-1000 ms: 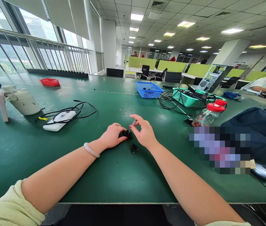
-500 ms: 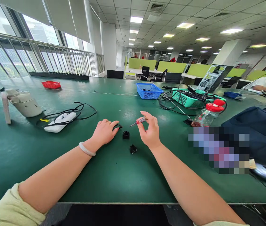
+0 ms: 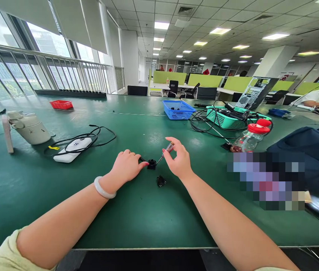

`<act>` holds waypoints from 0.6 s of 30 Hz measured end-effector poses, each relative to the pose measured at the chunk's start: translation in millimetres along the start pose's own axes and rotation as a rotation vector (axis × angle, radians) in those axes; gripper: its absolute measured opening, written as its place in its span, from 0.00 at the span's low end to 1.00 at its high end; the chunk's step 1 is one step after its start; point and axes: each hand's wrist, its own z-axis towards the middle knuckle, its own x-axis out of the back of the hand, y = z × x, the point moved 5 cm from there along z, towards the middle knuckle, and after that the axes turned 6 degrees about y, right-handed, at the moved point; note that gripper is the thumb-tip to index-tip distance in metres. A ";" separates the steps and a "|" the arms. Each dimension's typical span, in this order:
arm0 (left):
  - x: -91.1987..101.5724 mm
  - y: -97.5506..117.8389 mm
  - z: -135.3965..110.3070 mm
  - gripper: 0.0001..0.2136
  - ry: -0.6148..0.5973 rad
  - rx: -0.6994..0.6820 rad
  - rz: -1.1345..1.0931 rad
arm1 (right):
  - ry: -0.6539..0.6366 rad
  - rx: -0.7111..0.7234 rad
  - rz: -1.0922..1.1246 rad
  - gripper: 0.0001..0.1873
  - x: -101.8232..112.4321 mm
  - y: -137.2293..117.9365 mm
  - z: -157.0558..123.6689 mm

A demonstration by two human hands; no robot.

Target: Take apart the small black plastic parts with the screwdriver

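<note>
My right hand point(image 3: 178, 160) pinches a small screwdriver point(image 3: 166, 151) with a clear and red handle, its tip pointing down at a small black part point(image 3: 151, 164) on the green table point(image 3: 137, 210). My left hand point(image 3: 127, 165) rests on the table with curled fingers, its fingertips pressed against the left side of that black part. A second small black piece point(image 3: 161, 181) lies loose just in front, between my two wrists.
A white device with a black cable point(image 3: 73, 143) and a beige jug point(image 3: 29, 127) lie to the left. A blue basket point(image 3: 178, 108), a teal basket with cables point(image 3: 227, 117), a red-capped bottle point(image 3: 249, 137) and a dark bag point(image 3: 312, 158) stand ahead and right. A person sits far right.
My right hand lowered the screwdriver from level to tip-down on the black part. My left hand moved right, back against the part.
</note>
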 end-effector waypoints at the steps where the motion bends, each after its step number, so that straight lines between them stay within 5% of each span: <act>1: 0.7 4.2 0.5 0.25 0.031 -0.016 -0.054 | 0.000 -0.009 0.005 0.18 -0.3 0.4 0.2; 4: -3.4 20.7 0.9 0.25 0.050 -0.121 -0.236 | 0.000 -0.044 0.015 0.18 -0.5 3.0 0.5; 8: -14.7 39.4 -3.6 0.27 -0.080 -0.197 -0.332 | 0.063 -0.097 0.032 0.17 4.8 9.6 0.8; 14: -5.9 59.1 -18.2 0.32 -0.116 -0.174 -0.306 | 0.408 -0.213 0.154 0.17 24.0 33.7 4.4; 18: 1.3 77.5 -25.5 0.32 -0.085 -0.239 -0.252 | 0.483 -0.303 0.241 0.18 24.0 53.3 6.1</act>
